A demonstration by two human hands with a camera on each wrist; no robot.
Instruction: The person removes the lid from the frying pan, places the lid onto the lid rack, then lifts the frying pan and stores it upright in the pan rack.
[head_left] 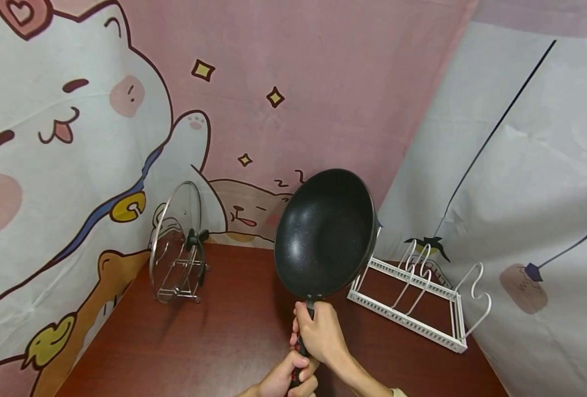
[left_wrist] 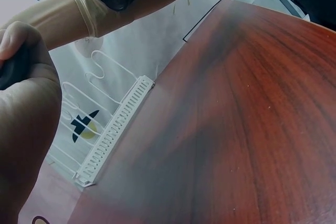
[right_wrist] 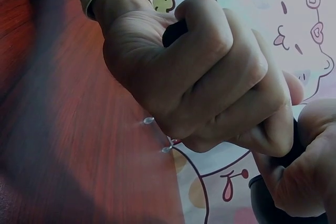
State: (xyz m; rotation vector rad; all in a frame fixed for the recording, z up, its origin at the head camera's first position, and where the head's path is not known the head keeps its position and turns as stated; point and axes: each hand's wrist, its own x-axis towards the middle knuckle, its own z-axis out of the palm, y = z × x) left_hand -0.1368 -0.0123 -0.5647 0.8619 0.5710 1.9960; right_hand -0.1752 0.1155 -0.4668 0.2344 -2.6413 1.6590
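Note:
A deep black frying pan (head_left: 325,234) is held up over the table, tilted so its speckled inside faces the head camera. My right hand (head_left: 320,333) grips the handle close to the pan's body, its thumb along the top. Just below it, my left hand (head_left: 279,377) wraps round the lower end of the black handle (head_left: 300,348), which has red marks. In the right wrist view the left hand (right_wrist: 205,77) shows curled fingers, with the dark handle end (right_wrist: 174,32) poking out. The left wrist view catches the left hand (left_wrist: 29,103) only partly.
A glass lid (head_left: 174,242) with a black knob stands upright in a silver wire rack (head_left: 181,296) on the left. At the right lies a white rack (head_left: 407,320) with curved wire dividers. Printed cloth (head_left: 348,82) hangs behind the red-brown table (head_left: 224,336).

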